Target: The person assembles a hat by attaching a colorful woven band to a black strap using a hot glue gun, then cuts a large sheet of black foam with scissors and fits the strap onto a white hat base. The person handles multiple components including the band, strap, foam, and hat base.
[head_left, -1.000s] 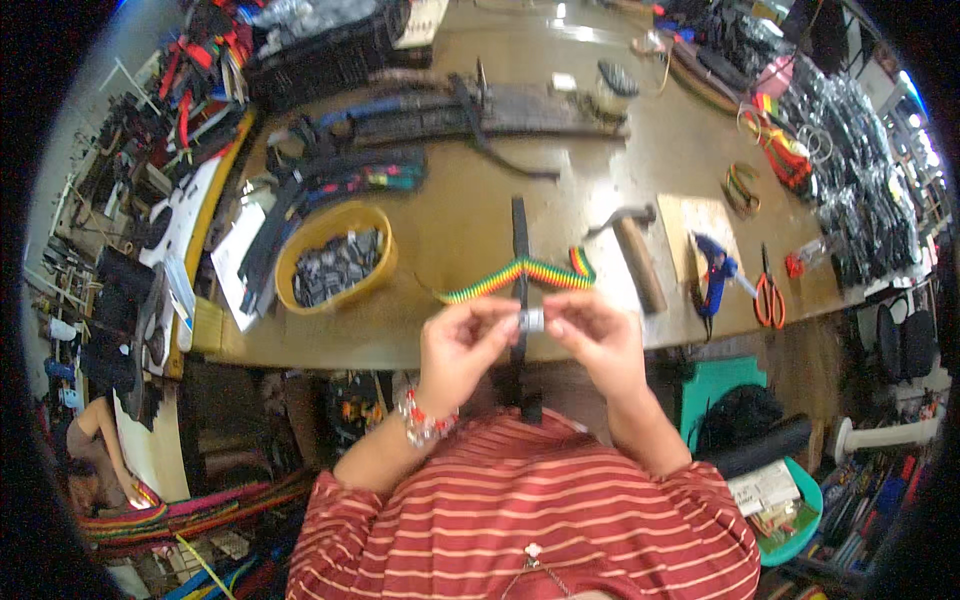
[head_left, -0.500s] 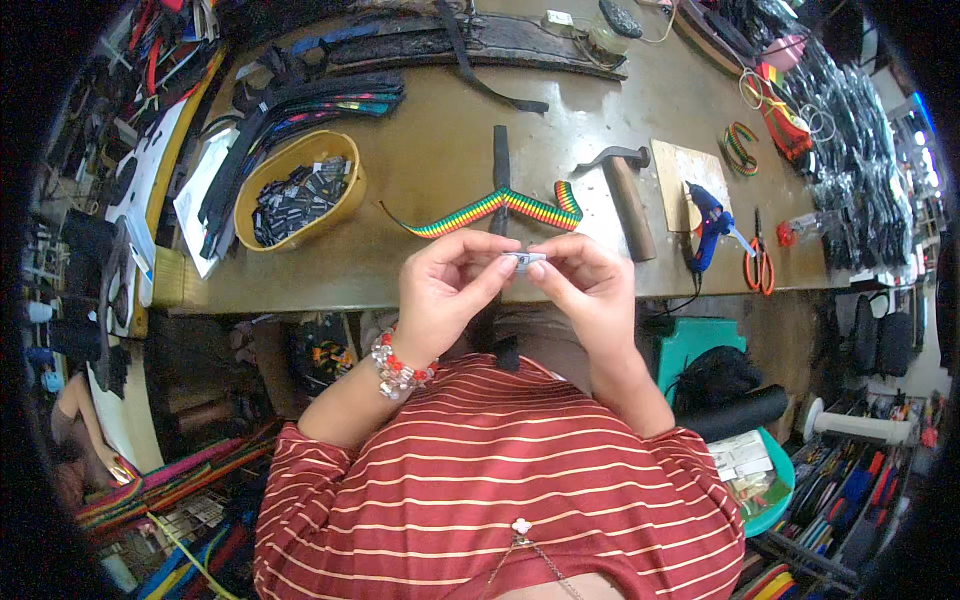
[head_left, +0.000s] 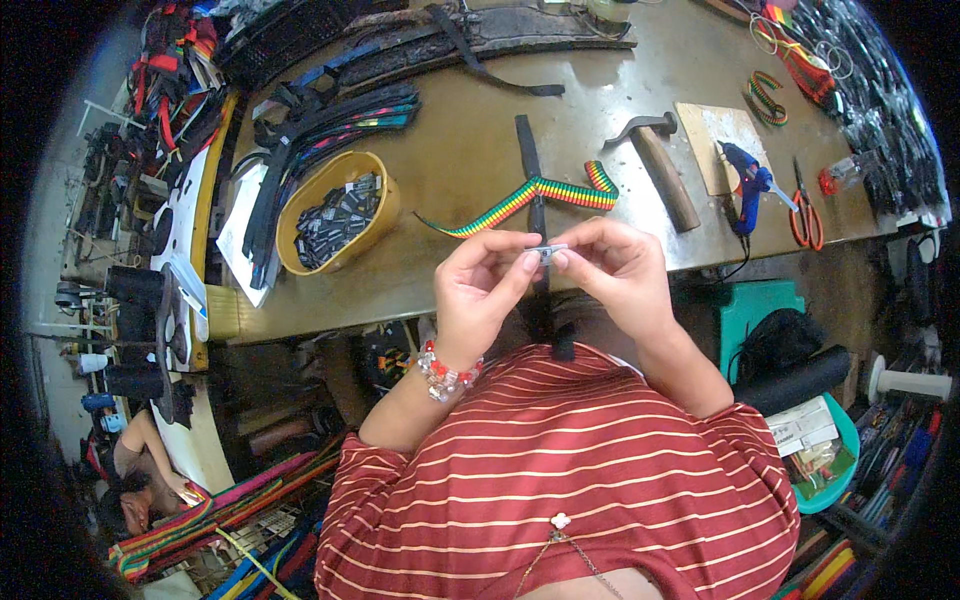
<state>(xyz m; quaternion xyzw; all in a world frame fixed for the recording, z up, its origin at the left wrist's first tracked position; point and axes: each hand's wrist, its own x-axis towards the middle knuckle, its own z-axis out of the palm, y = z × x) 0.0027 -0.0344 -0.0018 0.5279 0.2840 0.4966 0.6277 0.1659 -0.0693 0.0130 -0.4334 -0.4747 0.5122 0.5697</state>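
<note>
My left hand and my right hand meet over the table's near edge. Both are closed in a pinch, thumbs against forefingers, on a small grey-and-white fabric label stretched between them. Just beyond the fingers lies a green, yellow and red striped band, with its right end curled up. It crosses a black strap, which runs toward me under my hands and partly hides there. A yellow tub to the left holds many small black-and-grey labels.
A hammer, a blue glue gun by a board and orange-handled scissors lie right. Black straps lie behind the tub. A green stool stands below right. Another person's arm shows lower left.
My view has swung left, so the table and my hands appear farther right in the picture. Both hands keep the same pinch on the label; its tilt has changed slightly.
</note>
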